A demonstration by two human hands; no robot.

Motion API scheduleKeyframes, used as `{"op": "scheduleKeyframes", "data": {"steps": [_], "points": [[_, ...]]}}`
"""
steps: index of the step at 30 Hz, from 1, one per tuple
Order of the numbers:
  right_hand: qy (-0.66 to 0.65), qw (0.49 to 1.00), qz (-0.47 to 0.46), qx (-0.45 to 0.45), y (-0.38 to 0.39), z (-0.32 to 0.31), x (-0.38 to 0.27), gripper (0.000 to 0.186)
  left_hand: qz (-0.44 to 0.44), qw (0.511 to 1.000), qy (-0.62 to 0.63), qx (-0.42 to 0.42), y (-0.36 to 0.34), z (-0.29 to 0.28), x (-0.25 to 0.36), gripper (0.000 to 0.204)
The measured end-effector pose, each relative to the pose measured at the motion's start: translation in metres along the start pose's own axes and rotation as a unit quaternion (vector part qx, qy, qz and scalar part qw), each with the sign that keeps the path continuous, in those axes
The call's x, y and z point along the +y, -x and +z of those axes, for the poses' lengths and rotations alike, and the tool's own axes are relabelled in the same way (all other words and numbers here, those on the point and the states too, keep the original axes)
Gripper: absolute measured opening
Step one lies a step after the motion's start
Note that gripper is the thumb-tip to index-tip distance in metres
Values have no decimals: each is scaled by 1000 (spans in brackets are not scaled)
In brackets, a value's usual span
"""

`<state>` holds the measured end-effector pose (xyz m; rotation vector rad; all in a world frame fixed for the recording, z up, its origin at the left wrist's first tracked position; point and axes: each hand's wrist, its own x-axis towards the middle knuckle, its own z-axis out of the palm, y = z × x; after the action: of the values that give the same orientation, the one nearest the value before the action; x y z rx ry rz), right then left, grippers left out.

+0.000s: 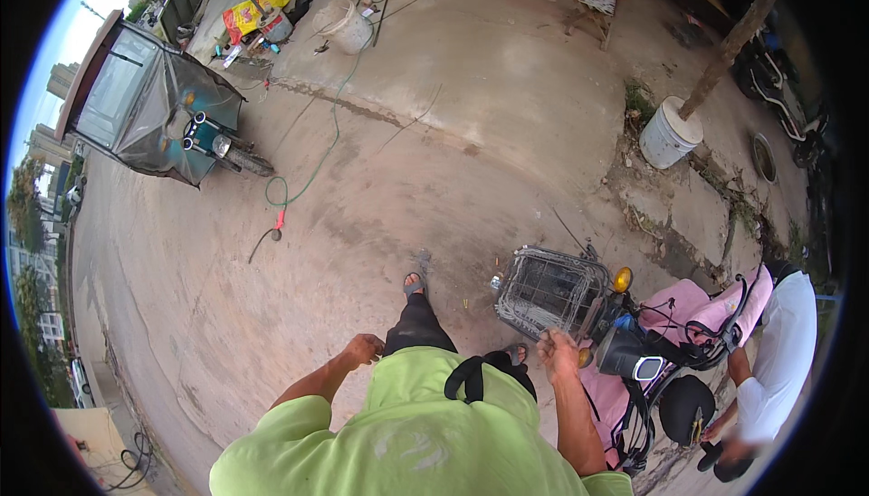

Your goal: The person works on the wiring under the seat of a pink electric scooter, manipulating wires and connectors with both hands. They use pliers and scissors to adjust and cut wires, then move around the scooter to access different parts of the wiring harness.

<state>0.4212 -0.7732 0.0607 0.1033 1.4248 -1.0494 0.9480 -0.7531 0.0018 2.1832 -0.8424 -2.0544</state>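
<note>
My left hand (366,348) hangs beside my dark trousers, its fingers loosely curled with nothing visible in them. On the other side, my right hand (558,351) is raised at the near edge of a wire basket (554,290) on the front of an electric scooter (625,356). Its fingers are bent together; whether they hold something small or touch the basket is too unclear to tell. The scooter has a pink cover (715,310), a yellow round lamp (622,280) and a dark-framed display (648,368). A black helmet (687,409) is beside the handlebar.
A person in a white shirt (786,351) stands at the scooter. A green hose or cable (337,120) runs over the concrete to a red-handled tool (280,222). A covered three-wheeler (154,102), a white bucket (344,27), a bucket with a post (670,134) and a stool (594,7) stand farther off.
</note>
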Motion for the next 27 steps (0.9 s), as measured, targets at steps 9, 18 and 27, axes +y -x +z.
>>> {"op": "scheduleKeyframes", "data": {"steps": [9,18,27], "points": [[166,984,11,-65,-53,257,30,25,-6,985,139,102,-70,-227,17,16],[353,920,-66,-154,-102,464,7,25,58,982,124,129,-179,-346,186,17],[506,828,-104,-218,-313,611,26,31,114,989,-9,91,-355,-412,362,27]]}}
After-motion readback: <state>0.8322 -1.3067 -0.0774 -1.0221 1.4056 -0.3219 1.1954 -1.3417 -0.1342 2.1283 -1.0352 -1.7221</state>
